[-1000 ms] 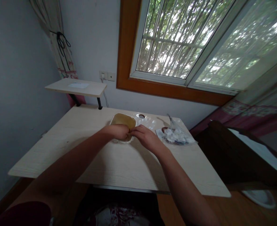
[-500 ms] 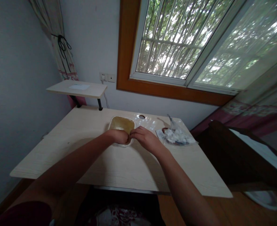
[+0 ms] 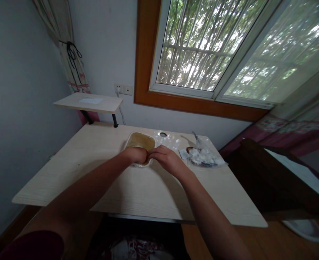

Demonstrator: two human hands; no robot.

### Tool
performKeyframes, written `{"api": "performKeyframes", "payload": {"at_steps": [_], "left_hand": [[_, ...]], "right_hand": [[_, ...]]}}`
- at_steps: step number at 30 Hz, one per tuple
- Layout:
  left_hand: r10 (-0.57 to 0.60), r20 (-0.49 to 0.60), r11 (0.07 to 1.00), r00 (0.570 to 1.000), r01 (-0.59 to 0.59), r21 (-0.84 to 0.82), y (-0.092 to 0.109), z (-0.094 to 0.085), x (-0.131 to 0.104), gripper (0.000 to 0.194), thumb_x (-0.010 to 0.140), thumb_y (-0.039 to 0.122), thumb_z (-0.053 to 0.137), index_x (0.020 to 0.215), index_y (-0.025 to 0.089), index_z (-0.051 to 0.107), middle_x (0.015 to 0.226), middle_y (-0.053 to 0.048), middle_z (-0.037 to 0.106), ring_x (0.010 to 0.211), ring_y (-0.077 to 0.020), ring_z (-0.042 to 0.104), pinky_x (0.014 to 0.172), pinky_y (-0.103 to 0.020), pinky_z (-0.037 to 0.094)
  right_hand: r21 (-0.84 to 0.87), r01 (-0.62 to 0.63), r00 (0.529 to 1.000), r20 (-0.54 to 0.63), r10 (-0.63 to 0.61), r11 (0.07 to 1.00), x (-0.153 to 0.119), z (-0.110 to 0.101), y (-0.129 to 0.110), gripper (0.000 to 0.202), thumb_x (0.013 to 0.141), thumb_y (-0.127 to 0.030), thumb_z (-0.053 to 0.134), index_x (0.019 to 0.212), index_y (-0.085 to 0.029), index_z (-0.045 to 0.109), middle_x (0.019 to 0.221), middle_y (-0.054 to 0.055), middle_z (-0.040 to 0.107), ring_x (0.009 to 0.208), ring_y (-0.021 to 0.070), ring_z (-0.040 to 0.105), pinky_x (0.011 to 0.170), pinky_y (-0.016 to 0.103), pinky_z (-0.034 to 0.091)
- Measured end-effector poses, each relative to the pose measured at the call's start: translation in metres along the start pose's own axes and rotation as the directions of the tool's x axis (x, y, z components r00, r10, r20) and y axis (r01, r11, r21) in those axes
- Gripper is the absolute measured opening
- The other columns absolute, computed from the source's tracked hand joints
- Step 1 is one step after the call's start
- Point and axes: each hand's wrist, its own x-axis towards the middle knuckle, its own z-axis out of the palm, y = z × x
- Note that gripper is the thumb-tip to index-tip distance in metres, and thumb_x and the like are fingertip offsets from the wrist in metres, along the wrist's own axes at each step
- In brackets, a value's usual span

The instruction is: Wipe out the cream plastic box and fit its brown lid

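Observation:
A box-like container with a yellowish inside and a pale rim sits on the desk, in the middle of the head view. My left hand reaches into its near part, fingers curled closed. At the container's near right corner, my right hand has its fingers bent together and meets the left fingertips. Whatever lies between the fingers is hidden by the hands. A thin glossy edge, perhaps clear plastic, shows along the near rim under the left hand.
A clear plastic bag with white and dark contents lies right of the hands on the pale desk. Shiny clear plastic surrounds a cable hole. A raised shelf holding a paper stands at the back left.
The container's near side has shifted slightly upward in view, and my left fingers have moved a little. The right hand stays almost in place.

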Motion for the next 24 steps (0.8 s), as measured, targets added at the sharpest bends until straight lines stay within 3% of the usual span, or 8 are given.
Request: {"api": "performKeyframes", "payload": {"at_steps": [4, 9, 13, 18, 24], "left_hand": [[0.014, 0.029, 1.000, 0.999, -0.013, -0.006, 0.000, -0.022, -0.005, 0.024, 0.086, 0.026, 0.053, 0.093, 0.016, 0.073, 0.094, -0.009, 0.075, 0.077, -0.0188, 0.066, 0.070, -0.027, 0.049], [-0.090, -0.230, 0.995, 0.969, 0.080, -0.055, 0.001, -0.039, 0.001, 0.031, 0.090, 0.021, 0.043, 0.094, 0.016, 0.074, 0.096, -0.008, 0.074, 0.085, -0.0172, 0.066, 0.077, -0.025, 0.049], [-0.143, -0.310, 0.989, 0.940, 0.127, -0.071, -0.002, -0.025, 0.012, 0.030, 0.091, 0.017, 0.044, 0.095, 0.011, 0.073, 0.098, -0.011, 0.073, 0.086, -0.0178, 0.066, 0.079, -0.025, 0.048], [-0.106, -0.246, 0.994, 0.964, 0.100, -0.037, -0.008, -0.004, 0.018, 0.022, 0.086, 0.007, 0.050, 0.089, 0.005, 0.072, 0.098, -0.016, 0.072, 0.086, -0.0186, 0.064, 0.085, -0.028, 0.047], [-0.145, -0.209, 0.988, 0.967, 0.132, -0.075, -0.003, 0.001, 0.016, 0.026, 0.091, 0.019, 0.047, 0.093, 0.007, 0.070, 0.098, -0.016, 0.072, 0.084, -0.0199, 0.065, 0.079, -0.030, 0.049]], "right_hand": [[-0.006, 0.016, 0.999, -0.034, -0.017, 1.000, -0.002, 0.001, 0.003, 0.024, 0.096, -0.011, 0.054, 0.111, -0.023, 0.069, 0.116, 0.005, 0.072, 0.098, 0.0204, 0.062, 0.084, 0.037, 0.055], [0.002, 0.046, 0.997, -0.066, -0.046, 0.999, -0.005, 0.005, 0.006, 0.027, 0.096, -0.010, 0.053, 0.112, -0.024, 0.069, 0.113, 0.005, 0.073, 0.102, 0.0205, 0.063, 0.088, 0.038, 0.055], [-0.041, 0.047, 0.998, -0.035, -0.049, 0.998, -0.005, 0.003, 0.005, 0.029, 0.094, -0.009, 0.054, 0.113, -0.025, 0.069, 0.111, 0.005, 0.073, 0.101, 0.0207, 0.063, 0.087, 0.038, 0.056], [-0.065, 0.059, 0.998, -0.012, -0.060, 0.996, -0.005, 0.000, 0.001, 0.030, 0.093, -0.008, 0.056, 0.114, -0.024, 0.069, 0.113, 0.005, 0.072, 0.099, 0.0201, 0.064, 0.085, 0.036, 0.056], [-0.084, 0.028, 0.999, -0.015, -0.030, 0.996, -0.008, 0.000, 0.003, 0.031, 0.092, -0.007, 0.056, 0.113, -0.024, 0.070, 0.118, 0.004, 0.071, 0.101, 0.0203, 0.063, 0.086, 0.036, 0.056]]}}
